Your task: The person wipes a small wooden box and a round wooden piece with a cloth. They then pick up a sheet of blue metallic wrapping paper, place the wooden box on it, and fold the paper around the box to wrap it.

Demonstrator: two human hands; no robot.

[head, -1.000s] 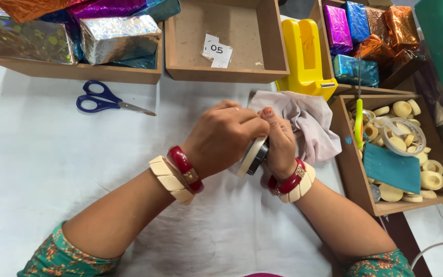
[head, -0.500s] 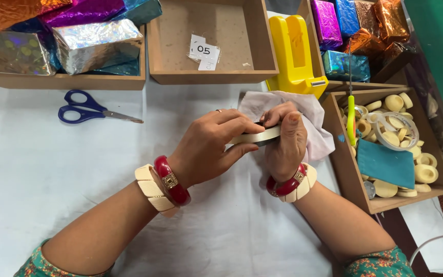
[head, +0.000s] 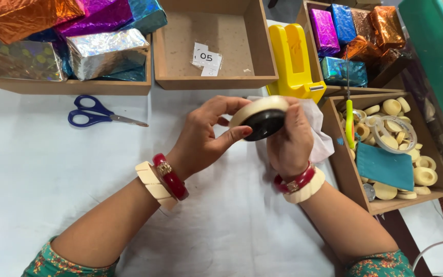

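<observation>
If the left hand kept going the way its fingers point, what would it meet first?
The left hand points right, and its fingers already touch the cream-and-black round disc that the right hand holds. Beyond that lie the white cloth and, probably, the wooden tray.

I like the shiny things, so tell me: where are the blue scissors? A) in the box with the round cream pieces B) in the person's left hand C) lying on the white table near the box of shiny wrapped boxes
C: the blue scissors lie closed on the white table, just below the box of shiny wrapped boxes, and neither hand touches them.
</observation>
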